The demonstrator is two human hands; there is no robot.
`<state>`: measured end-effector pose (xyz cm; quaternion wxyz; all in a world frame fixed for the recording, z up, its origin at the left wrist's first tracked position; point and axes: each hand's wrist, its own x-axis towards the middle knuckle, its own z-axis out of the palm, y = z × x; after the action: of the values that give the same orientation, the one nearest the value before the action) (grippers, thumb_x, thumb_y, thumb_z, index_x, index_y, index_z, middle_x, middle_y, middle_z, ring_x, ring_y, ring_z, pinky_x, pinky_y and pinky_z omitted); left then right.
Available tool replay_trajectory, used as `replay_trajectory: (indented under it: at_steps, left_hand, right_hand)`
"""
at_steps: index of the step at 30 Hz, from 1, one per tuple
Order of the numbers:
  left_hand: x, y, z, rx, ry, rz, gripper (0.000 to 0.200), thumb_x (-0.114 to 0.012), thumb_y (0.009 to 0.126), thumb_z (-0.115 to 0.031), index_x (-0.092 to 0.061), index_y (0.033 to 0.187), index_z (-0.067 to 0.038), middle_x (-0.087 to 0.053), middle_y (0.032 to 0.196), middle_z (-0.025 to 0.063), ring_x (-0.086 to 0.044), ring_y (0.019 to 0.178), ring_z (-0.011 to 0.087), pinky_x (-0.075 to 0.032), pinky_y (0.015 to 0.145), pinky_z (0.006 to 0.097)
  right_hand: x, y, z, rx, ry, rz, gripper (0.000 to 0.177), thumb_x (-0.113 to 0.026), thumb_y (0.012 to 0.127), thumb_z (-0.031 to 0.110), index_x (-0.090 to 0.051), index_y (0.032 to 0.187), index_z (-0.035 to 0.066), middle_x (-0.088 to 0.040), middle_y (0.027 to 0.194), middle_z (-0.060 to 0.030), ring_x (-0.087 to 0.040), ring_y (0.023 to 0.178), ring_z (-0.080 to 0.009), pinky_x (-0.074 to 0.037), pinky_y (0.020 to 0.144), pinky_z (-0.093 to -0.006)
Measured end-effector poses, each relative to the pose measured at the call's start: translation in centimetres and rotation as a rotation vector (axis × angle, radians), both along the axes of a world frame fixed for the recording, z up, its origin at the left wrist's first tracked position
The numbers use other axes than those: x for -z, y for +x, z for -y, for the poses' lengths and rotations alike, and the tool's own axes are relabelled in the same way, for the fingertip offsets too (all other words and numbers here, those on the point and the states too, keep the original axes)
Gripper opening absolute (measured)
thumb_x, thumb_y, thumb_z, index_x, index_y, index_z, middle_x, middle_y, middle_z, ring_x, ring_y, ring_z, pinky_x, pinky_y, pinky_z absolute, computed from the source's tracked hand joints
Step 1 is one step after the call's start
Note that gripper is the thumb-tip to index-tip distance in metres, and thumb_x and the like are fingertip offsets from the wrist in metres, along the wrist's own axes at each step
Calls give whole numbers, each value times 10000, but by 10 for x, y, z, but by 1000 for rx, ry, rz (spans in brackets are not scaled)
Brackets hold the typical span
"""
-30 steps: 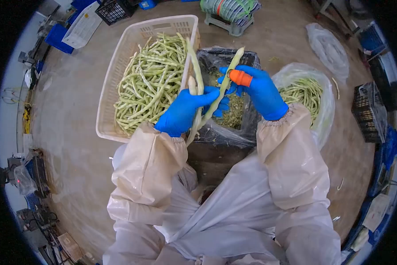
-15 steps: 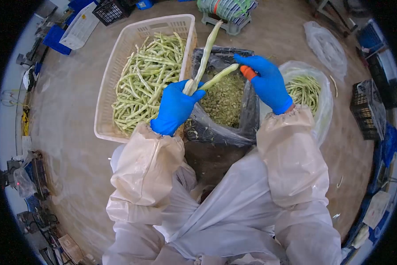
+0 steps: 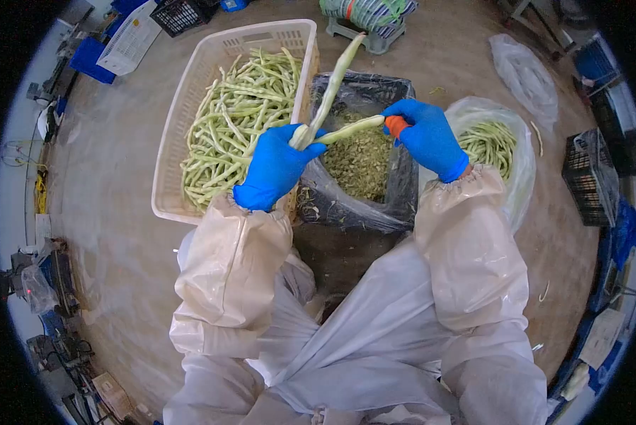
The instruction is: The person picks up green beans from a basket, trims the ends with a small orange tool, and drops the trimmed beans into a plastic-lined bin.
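Observation:
My left hand (image 3: 277,164), in a blue glove, is closed round green beans. One long bean (image 3: 335,83) sticks up from it, and another bean (image 3: 357,128) points right. At that bean's far tip, my right hand (image 3: 427,139) is pinched, an orange cover (image 3: 396,126) on one digit. Below the beans stands a black-lined bin (image 3: 400,185) of small green scraps (image 3: 360,164). Left of it a white crate (image 3: 168,166) holds a heap of green beans (image 3: 243,117).
Right of the bin lies a clear plastic bag (image 3: 522,166) with more beans (image 3: 489,145). Behind the bin is a small stool (image 3: 378,44) with a wrapped bundle. A black crate (image 3: 588,177) stands at the right, another plastic bag (image 3: 523,76) on the floor.
The fingers of my right hand have closed on the tip of the right-pointing bean. My left hand has shifted slightly left and down, with its beans still in it.

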<state>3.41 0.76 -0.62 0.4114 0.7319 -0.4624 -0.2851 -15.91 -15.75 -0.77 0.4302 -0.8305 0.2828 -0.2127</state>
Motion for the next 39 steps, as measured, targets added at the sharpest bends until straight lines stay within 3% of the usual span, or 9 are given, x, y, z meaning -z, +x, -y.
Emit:
replay_trajectory:
  at_steps: [6, 9, 15, 18, 21, 25, 27, 34, 39]
  left_hand:
    - [2, -24, 5, 72, 73, -110, 232, -725, 757, -164, -677, 935, -22, -639, 754, 39, -537, 664, 101, -446, 610, 272]
    - [9, -26, 6, 8, 6, -193, 268, -717, 761, -172, -661, 966, -9, -647, 790, 50, -579, 707, 111, -465, 634, 267]
    - [-8, 20, 12, -264, -410, -781, 352, -599, 866, -174, -544, 1141, 37, -616, 1026, 131, -609, 936, 220, -501, 824, 317]
    - [-18, 51, 1, -340, -607, -1006, 435, -527, 912, -141, -395, 1281, 48, -491, 1237, 192, -484, 1172, 277, -442, 987, 373]
    - [-16, 58, -4, -327, -688, -1136, 426, -509, 919, -116, -384, 1294, 43, -470, 1262, 197, -459, 1197, 280, -426, 1009, 371]
    - [-11, 51, -2, -347, -754, -1272, 379, -513, 913, -92, -428, 1255, 46, -482, 1254, 192, -454, 1203, 289, -425, 1015, 374]
    - [-8, 47, 1, -355, -728, -1277, 379, -522, 914, -136, -447, 1246, 32, -503, 1230, 177, -493, 1155, 283, -453, 983, 368]
    - [1, 46, 3, -275, -667, -1380, 346, -544, 905, -158, -499, 1189, 33, -571, 1124, 182, -569, 1048, 269, -499, 913, 346]
    - [-1, 12, 6, -330, -234, -794, 252, -621, 846, -167, -613, 1008, 26, -648, 890, 124, -632, 809, 196, -481, 603, 268]
  right_hand:
    - [-10, 6, -7, 41, 567, 416, 180, -576, 810, 142, -663, 895, 9, -653, 759, -66, -565, 603, -110, -404, 513, -251]
    - [-8, 10, -13, -19, 681, 407, 171, -570, 810, 144, -672, 889, 31, -658, 771, -42, -577, 605, -96, -385, 504, -226]
    - [15, 11, -21, -110, 306, -89, 196, -560, 824, 131, -644, 941, -2, -637, 793, -78, -582, 720, -139, -457, 635, -263]
    - [30, 6, -14, -57, -238, -233, 218, -565, 830, 118, -635, 998, 0, -639, 819, -90, -589, 738, -154, -476, 676, -284]
    - [30, 9, -14, -43, -246, 57, 269, -568, 846, 116, -613, 1092, 15, -652, 911, -89, -606, 801, -153, -482, 697, -283]
    - [25, 26, -29, -153, 290, 206, 312, -578, 844, 128, -604, 1142, 42, -663, 943, -130, -626, 797, -187, -489, 717, -322]
    - [24, 31, -39, -162, 523, 227, 320, -572, 862, 143, -590, 1160, 28, -666, 939, -103, -617, 788, -153, -488, 702, -292]
    - [8, 29, -48, -101, 557, 193, 250, -539, 884, 126, -618, 1081, -6, -668, 892, -86, -611, 707, -132, -489, 615, -270]
    - [5, 19, -32, 3, 374, 234, 225, -534, 866, 101, -624, 1049, 6, -666, 863, -97, -617, 694, -159, -481, 587, -298]
